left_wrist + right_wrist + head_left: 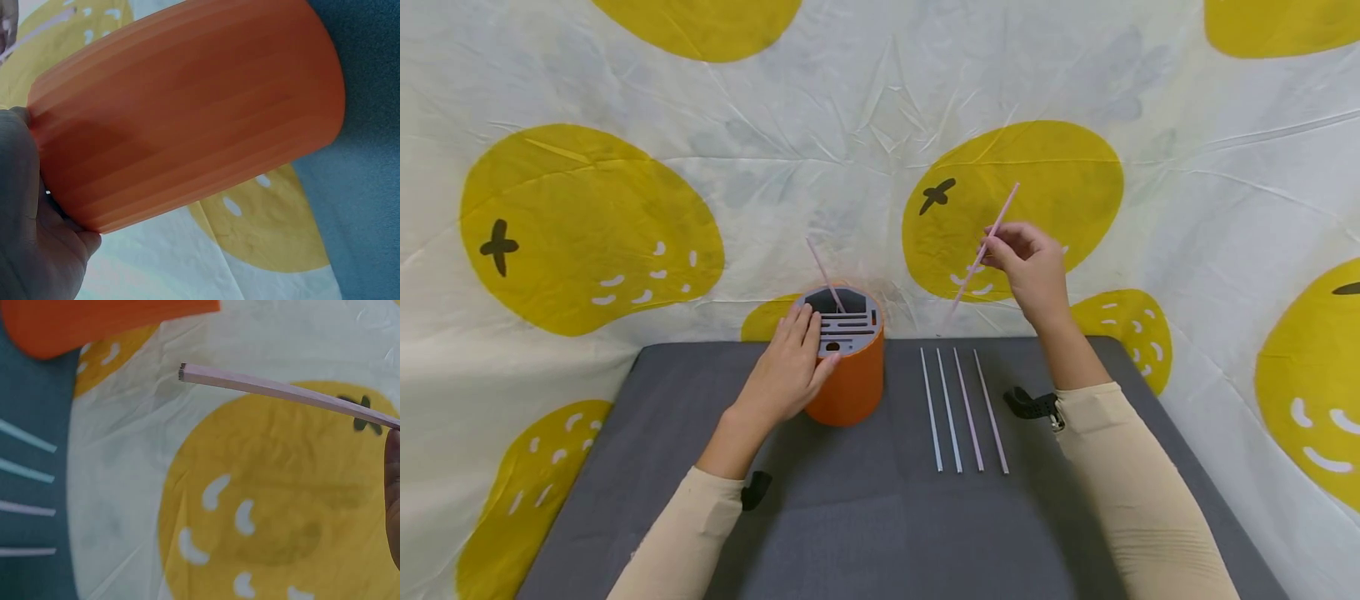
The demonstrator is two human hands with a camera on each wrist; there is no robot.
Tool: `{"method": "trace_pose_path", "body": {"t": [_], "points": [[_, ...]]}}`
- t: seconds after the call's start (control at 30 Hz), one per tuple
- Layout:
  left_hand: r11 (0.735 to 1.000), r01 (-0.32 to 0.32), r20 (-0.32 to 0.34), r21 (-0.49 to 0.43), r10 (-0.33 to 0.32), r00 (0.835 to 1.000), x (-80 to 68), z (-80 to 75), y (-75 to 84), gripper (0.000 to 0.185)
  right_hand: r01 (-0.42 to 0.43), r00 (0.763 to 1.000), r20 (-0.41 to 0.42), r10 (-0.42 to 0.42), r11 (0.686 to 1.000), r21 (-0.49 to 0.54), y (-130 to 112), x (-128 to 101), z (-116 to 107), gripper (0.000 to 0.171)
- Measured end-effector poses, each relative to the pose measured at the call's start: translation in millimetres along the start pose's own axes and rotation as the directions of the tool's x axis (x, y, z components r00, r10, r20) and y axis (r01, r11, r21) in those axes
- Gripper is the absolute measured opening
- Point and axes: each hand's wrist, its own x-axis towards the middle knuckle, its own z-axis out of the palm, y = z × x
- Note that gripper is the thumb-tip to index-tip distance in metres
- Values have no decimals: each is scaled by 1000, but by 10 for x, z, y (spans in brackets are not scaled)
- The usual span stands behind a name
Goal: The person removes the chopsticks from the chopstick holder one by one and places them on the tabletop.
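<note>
My left hand point(786, 358) lies with straight fingers across the slotted grey top point(853, 337) of an orange cylinder point(850, 392). Its thumb is against the rim. From an opening in that top a thin pink stick point(823, 273) leans up and to the left. To the right and higher, my right hand point(1030, 267) pinches another thin pink stick point(1007, 204) between thumb and fingers. That stick point(250, 381) slants in the air, its lower end apart from the cylinder. In the left wrist view, the cylinder point(187, 106) hides most of what lies behind it.
Several thin sticks point(967, 408), pale blue and pale pink, lie side by side on the dark grey table point(865, 533), right of the cylinder. A white cloth point(820, 108) with yellow fruit shapes hangs behind the table. Black straps point(1030, 404) are on both wrists.
</note>
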Motion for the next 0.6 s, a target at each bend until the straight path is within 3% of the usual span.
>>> {"method": "trace_pose_path", "body": {"t": [0.23,0.43,0.6], "points": [[1000,-4,-10,-4,3,1000,3,12,0,74,-59,998,9,61,991,-121,213,-122,-259,19],[1000,-8,-21,7,8,1000,-1,18,-10,74,-152,986,22,164,949,-275,454,-306,-497,30],[1000,-12,-23,10,12,1000,2,20,-14,75,-199,974,34,223,921,-334,714,-434,-689,33]]}}
